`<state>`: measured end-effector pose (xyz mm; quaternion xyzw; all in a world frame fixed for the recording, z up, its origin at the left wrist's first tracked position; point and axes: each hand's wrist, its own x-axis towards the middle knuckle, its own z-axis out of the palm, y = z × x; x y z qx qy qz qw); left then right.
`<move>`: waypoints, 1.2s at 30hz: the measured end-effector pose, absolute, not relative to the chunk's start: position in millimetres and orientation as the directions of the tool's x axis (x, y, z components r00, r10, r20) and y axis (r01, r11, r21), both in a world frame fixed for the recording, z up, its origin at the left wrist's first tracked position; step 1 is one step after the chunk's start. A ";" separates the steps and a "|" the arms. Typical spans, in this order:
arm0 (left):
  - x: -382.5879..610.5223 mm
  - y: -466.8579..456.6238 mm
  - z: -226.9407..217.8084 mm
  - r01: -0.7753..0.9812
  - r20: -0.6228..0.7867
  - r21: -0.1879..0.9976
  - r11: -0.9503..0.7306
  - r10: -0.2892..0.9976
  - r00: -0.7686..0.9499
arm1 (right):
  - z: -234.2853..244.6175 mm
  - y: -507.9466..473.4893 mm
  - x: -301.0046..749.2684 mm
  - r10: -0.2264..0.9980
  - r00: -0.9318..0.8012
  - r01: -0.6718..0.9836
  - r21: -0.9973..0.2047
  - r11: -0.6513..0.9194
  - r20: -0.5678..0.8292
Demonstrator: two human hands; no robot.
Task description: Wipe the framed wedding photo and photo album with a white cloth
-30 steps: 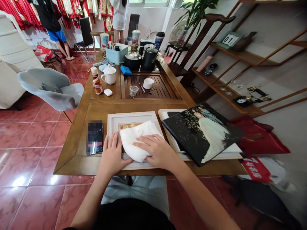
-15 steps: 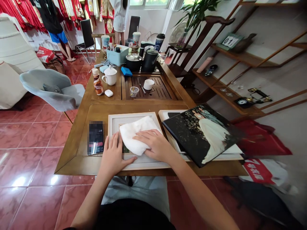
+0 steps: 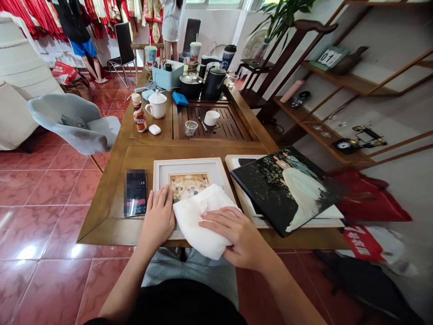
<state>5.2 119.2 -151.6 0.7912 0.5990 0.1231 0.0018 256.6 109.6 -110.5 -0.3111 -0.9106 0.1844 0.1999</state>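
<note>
A light-framed picture (image 3: 216, 168) lies flat on the table in front of me, its small ornate print (image 3: 187, 181) showing in the upper middle. My right hand (image 3: 238, 232) grips a folded white cloth (image 3: 199, 225) over the picture's near right part, and the cloth hangs past the near edge. That lower part of the picture is hidden beneath it. On the picture's left edge rests my left hand (image 3: 158, 219), fingers stretched out and holding nothing. Just left of that hand lies a phone (image 3: 135, 194) with its screen lit.
A black photo album (image 3: 270, 194) lies tilted over another frame (image 3: 233, 169) on the right. Farther back stand a bottle (image 3: 139, 115), a lidded white mug (image 3: 157, 106), a tea tray (image 3: 233, 126) with a small white cup (image 3: 211, 118), and a kettle (image 3: 214, 83). Two people stand far behind.
My right hand has drawn the white cloth toward me and slightly right, uncovering the upper print. My left hand stays at the left edge, its thumb now closer in.
</note>
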 end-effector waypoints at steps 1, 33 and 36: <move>4.4 119.8 -152.2 0.944 0.190 0.168 -0.283 0.949 0.251 | -112.3 106.7 254.2 0.642 -0.727 0.500 -0.454 0.737 0.243; 4.9 121.5 -155.3 0.948 0.210 0.145 -0.284 0.945 0.251 | -124.5 116.7 265.4 0.708 -0.665 0.662 -0.251 0.706 0.238; 4.7 121.8 -155.4 0.948 0.205 0.138 -0.286 0.945 0.255 | -126.0 136.6 260.5 0.725 -0.655 0.685 -0.238 0.689 0.212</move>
